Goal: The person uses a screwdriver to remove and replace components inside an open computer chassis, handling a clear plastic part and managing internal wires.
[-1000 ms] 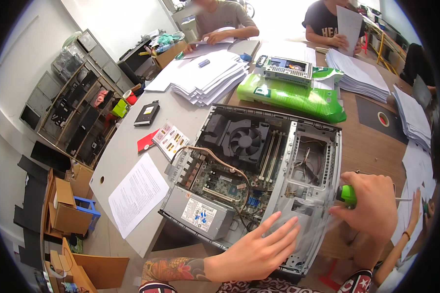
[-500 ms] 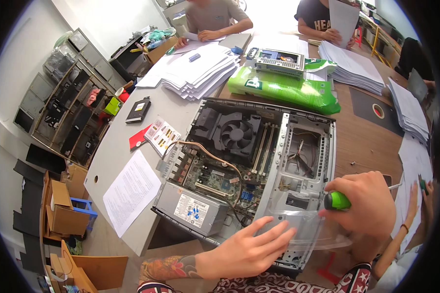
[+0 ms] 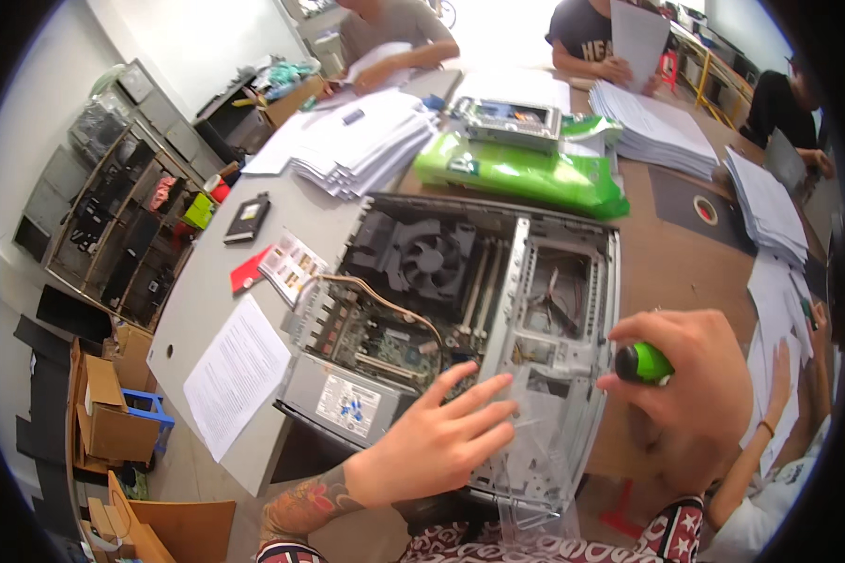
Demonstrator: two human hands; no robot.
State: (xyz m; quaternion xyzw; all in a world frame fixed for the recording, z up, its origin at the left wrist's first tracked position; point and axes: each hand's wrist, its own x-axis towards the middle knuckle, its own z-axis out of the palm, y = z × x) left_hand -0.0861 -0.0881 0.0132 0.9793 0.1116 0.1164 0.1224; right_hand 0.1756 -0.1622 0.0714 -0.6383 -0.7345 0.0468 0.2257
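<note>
An opened desktop computer case (image 3: 521, 310) lies on the table before me, its fan (image 3: 429, 263), circuit board and power supply (image 3: 347, 399) uncovered. My left hand (image 3: 446, 432) hovers over its near part, fingers spread, holding nothing. At the right edge of the case, my right hand (image 3: 690, 385) grips a green and black screwdriver (image 3: 644, 363) against the palm. Its thumb and forefinger stand apart, and the screwdriver's shaft is hidden. A clear plastic sheet or bag (image 3: 538, 450) lies over the near right part of the case and hangs past its front edge.
Behind the case, a metal drive unit (image 3: 512, 120) rests on a green plastic package (image 3: 526, 178). Paper stacks (image 3: 361, 141) stand around it. At left lie a black drive (image 3: 247, 220), a red card (image 3: 247, 270) and a printed sheet (image 3: 238, 375). A tape roll (image 3: 705, 210) lies right; several people sit around.
The clear plastic has dropped from between my hands toward the front edge of the case. My left hand has shifted left and up; the right hand's thumb and forefinger have spread.
</note>
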